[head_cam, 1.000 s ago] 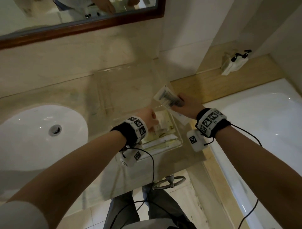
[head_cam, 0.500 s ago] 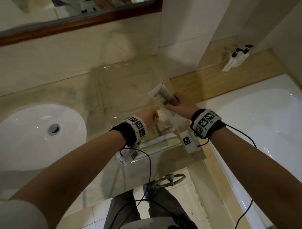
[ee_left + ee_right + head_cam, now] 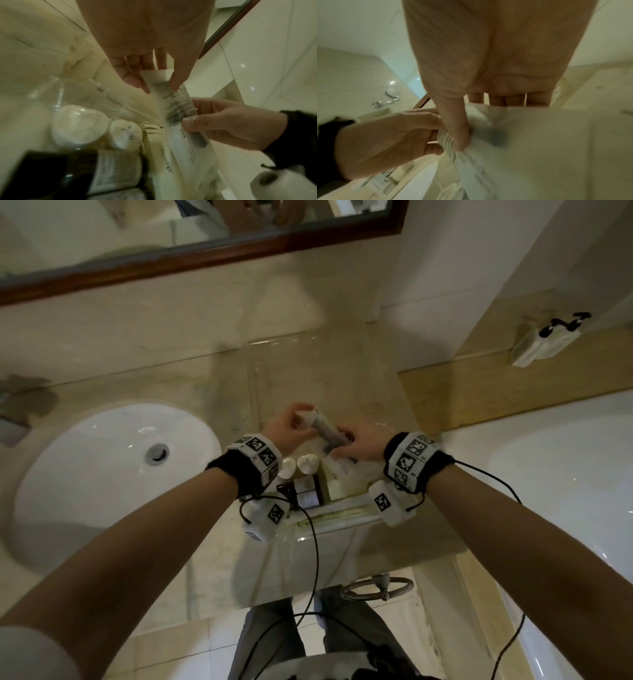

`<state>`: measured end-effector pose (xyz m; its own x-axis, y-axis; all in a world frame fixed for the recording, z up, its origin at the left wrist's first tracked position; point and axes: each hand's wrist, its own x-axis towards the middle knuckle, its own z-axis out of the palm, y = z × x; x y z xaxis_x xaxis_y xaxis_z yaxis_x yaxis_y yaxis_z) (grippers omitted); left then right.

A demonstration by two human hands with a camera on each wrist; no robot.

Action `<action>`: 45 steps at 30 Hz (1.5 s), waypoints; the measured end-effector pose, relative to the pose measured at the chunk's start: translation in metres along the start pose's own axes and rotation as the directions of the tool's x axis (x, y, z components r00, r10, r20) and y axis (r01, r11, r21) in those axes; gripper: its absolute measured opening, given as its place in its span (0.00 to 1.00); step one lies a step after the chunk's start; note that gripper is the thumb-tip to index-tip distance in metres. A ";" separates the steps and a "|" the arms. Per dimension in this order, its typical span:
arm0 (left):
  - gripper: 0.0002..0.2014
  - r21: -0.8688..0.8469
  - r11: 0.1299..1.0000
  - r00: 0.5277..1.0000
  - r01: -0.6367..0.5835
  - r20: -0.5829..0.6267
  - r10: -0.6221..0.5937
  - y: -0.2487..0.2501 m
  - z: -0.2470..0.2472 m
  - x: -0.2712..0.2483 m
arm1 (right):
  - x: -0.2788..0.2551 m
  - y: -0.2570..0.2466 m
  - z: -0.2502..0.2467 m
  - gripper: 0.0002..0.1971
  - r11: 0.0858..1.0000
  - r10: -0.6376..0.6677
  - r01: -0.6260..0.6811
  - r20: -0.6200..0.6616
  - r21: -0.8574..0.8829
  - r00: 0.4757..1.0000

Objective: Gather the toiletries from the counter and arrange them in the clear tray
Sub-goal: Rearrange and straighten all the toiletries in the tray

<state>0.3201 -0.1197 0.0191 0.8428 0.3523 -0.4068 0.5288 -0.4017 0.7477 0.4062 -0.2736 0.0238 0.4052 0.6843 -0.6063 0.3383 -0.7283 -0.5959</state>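
Note:
Both hands hold one white sachet (image 3: 323, 429) with dark print above the clear tray (image 3: 318, 364). My left hand (image 3: 291, 424) pinches its far end between thumb and fingers; the sachet (image 3: 173, 100) shows this in the left wrist view. My right hand (image 3: 359, 441) pinches the near end, thumb on top of the sachet (image 3: 539, 142). Two white round caps (image 3: 301, 465) and dark labelled bottles (image 3: 305, 491) stand in the tray's near part, beside flat white packets (image 3: 342, 510).
A white sink (image 3: 102, 474) lies left of the tray. A bathtub (image 3: 555, 474) is at the right, with a white pump bottle (image 3: 544, 344) on its wooden ledge. A mirror (image 3: 191, 237) hangs on the back wall.
My left hand came up from the tray's contents and took the far end of the sachet. The sachet and my right hand shifted left, over the tray.

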 end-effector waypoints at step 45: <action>0.24 0.538 0.831 0.986 -0.141 0.153 0.067 -0.025 -0.009 -0.024 | 0.005 -0.014 0.041 0.33 0.964 -0.118 0.062 -0.206 -0.260 0.971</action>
<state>0.2855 -0.1105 0.0154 0.8819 0.1905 -0.4312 0.3746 -0.8384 0.3958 0.3687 -0.2585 0.0078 0.5286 0.7431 -0.4103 0.5722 -0.6690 -0.4744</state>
